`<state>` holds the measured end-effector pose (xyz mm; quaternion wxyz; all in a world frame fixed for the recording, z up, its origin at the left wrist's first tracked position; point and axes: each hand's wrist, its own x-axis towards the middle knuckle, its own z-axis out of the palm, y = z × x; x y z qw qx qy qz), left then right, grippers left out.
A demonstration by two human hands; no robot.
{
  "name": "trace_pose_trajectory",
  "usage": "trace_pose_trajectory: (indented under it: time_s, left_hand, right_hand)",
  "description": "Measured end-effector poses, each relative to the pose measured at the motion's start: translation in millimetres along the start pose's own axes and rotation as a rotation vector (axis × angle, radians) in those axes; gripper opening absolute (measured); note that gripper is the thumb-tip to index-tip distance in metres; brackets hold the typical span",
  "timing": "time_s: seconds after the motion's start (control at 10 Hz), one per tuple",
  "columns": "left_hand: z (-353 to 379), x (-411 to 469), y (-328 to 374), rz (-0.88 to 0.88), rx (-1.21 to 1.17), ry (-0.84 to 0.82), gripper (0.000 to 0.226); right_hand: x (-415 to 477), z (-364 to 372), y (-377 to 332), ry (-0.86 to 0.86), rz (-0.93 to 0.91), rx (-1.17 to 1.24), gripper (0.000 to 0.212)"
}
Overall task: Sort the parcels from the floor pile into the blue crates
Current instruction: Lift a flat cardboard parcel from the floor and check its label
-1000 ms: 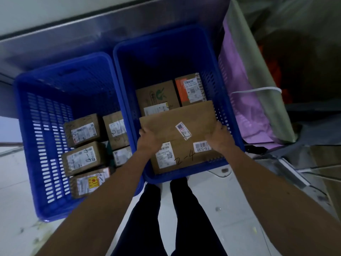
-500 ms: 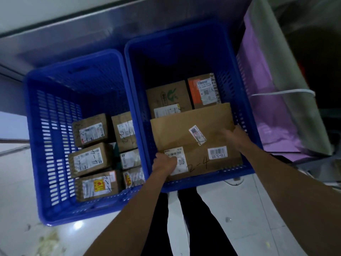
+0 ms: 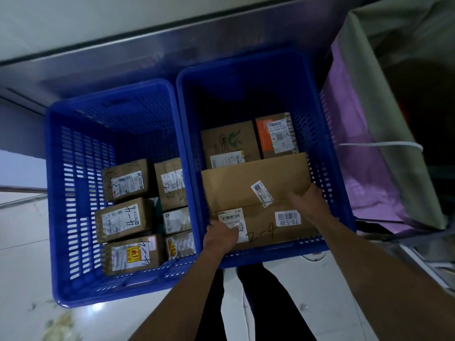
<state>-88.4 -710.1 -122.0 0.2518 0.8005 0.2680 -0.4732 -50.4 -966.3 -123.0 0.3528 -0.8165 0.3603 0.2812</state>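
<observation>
A large flat brown parcel (image 3: 246, 185) marked "2-4" lies in the near half of the right blue crate (image 3: 248, 70). My left hand (image 3: 221, 238) grips its near left corner. My right hand (image 3: 307, 205) lies on its right side with the fingers on the top face. Behind it in the same crate sit a brown box with a green logo (image 3: 229, 141) and an orange and brown box (image 3: 277, 134). The left blue crate (image 3: 59, 193) holds several small brown labelled boxes (image 3: 125, 180).
Both crates stand on a pale floor against a metal base (image 3: 123, 60). A purple and grey sack (image 3: 364, 143) with a white cord leans right of the right crate. My dark trouser legs (image 3: 266, 303) are below the crates.
The large parcel has gone down from the crate's rim into the right crate. My left hand slid from its left edge to the near left corner. My right hand shifted onto its top.
</observation>
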Motion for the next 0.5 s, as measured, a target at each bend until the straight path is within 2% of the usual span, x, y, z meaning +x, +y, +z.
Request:
trace_pose_trajectory:
  time_s: [0.2, 0.3, 0.4, 0.5]
  left_hand:
    - [4.3, -19.2, 0.4, 0.033, 0.038, -0.053, 0.078]
    - [7.0, -21.4, -4.5, 0.097, 0.019, -0.093, 0.084]
    - [33.9, 30.5, -37.6, 0.208, 0.025, -0.158, 0.085]
    - [36.5, 46.2, -50.5, 0.265, 0.017, -0.161, 0.087]
  right_hand:
    - [-0.6, -11.0, 1.2, -0.1, 0.02, -0.11, 0.11]
    - [-11.8, -11.0, 0.2, -0.162, 0.016, -0.347, 0.11]
    - [-34.1, -3.4, -4.8, -0.133, -0.03, -0.494, 0.105]
    - [-62.6, 6.8, -15.2, -0.082, -0.164, -0.545, 0.095]
